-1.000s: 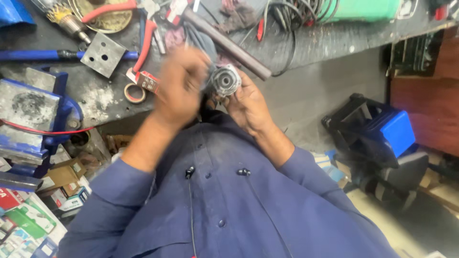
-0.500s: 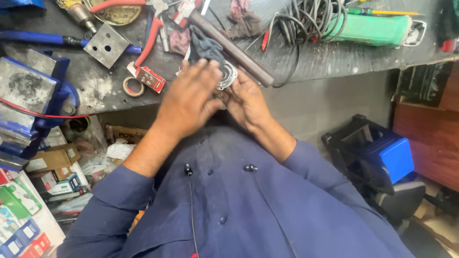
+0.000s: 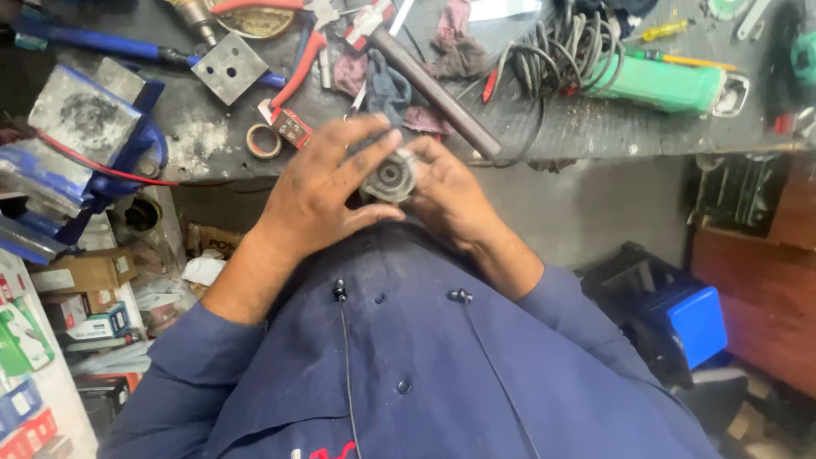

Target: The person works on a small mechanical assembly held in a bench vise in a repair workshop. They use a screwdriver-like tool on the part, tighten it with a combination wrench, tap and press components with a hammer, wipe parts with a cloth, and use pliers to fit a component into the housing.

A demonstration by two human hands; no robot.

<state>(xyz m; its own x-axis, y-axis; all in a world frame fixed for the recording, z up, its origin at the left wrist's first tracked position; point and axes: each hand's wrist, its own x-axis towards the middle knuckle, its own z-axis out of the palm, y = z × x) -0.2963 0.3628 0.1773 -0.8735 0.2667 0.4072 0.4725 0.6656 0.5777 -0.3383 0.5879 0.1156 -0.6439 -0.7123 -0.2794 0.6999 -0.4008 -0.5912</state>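
Change: we see the round metal part (image 3: pixel 389 177) drawn a little down from the desk (image 3: pixel 586 127) edge toward the chest since a moment ago; the view has also tilted, so the green power tool (image 3: pixel 671 83) now sits at upper right.
Meaning: we judge the work remains a hand-held job on this one piece, not yet set down.
Left hand (image 3: pixel 327 191): fingers spread over the top and left of the part, thumb beneath, clamped on it.
Right hand (image 3: pixel 449 197): cupped against the right side of the part, fingertips touching its rim.
Part: centre of the frame, just below the desk edge, between both hands, its dark hub facing us.
Nearby: a long dark bar (image 3: pixel 433 89) lies diagonally just above the hands; a tape roll (image 3: pixel 263 141) sits left of them.
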